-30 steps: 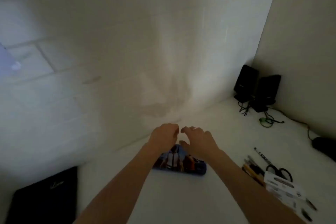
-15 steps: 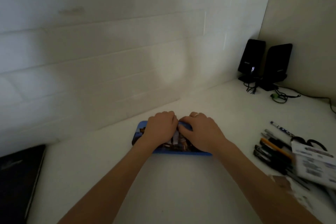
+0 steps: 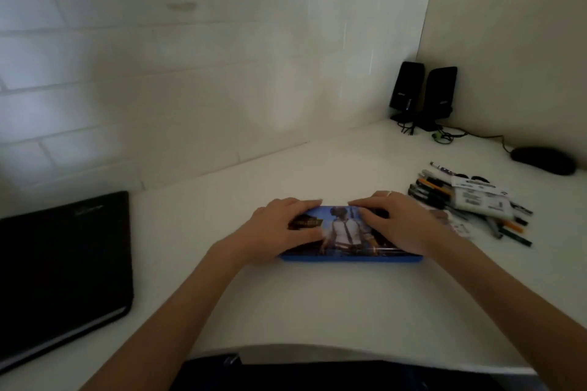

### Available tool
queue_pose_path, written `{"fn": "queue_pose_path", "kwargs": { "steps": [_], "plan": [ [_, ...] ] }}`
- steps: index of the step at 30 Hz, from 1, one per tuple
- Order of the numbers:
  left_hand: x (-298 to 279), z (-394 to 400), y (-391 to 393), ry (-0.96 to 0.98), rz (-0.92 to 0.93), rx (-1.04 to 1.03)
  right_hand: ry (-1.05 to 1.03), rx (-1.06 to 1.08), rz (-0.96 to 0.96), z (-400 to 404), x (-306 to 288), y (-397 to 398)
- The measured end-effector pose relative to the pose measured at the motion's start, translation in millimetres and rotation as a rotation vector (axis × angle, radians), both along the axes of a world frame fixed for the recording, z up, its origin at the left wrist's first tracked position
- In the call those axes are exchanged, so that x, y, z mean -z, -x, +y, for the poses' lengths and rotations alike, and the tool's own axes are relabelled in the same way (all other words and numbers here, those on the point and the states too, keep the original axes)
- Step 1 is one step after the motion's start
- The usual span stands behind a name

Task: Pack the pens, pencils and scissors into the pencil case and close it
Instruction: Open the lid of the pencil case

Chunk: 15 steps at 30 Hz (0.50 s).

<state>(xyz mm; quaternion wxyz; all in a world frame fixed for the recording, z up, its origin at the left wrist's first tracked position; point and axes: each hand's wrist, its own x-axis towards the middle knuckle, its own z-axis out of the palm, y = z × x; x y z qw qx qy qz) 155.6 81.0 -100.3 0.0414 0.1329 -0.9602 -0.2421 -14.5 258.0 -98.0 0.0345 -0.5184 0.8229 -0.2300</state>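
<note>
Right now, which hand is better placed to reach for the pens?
The right hand. It rests on the right end of the pencil case, and the pens lie just to its right; the left hand is farther away.

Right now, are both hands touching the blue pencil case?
Touching. The head view shows the left hand and right hand lying on the pencil case lid.

worktop [image 3: 317, 301]: white, set into a corner of white walls
centre: blue pencil case [image 3: 349, 255] with a printed lid, lying flat and closed
left edge: black laptop [image 3: 63, 263], lid down
right: loose heap of pens and pencils [image 3: 427, 192]; scissors [image 3: 473, 177] mostly hidden under white labelled packets [image 3: 479, 198] on the heap
far right corner: two black speakers [image 3: 424, 92], tangled cables [image 3: 444, 136]
right edge: black mouse [image 3: 543, 160]
</note>
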Motion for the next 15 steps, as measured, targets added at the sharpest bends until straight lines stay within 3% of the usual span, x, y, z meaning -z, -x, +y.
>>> {"fn": "queue_pose_path", "kwargs": {
  "steps": [4, 8, 15],
  "plan": [
    [19, -2, -21, -0.081, 0.124, 0.039, 0.082, -0.065, 0.02, 31, 0, -3],
    [21, 0, -18, -0.068, 0.178, 0.024, -0.148, -0.135, 0.18, 48, 8, -4],
    [23, 1, -17, -0.146, 0.143, 0.005, -0.172, -0.146, 0.324, 46, 3, -4]
  ]
}}
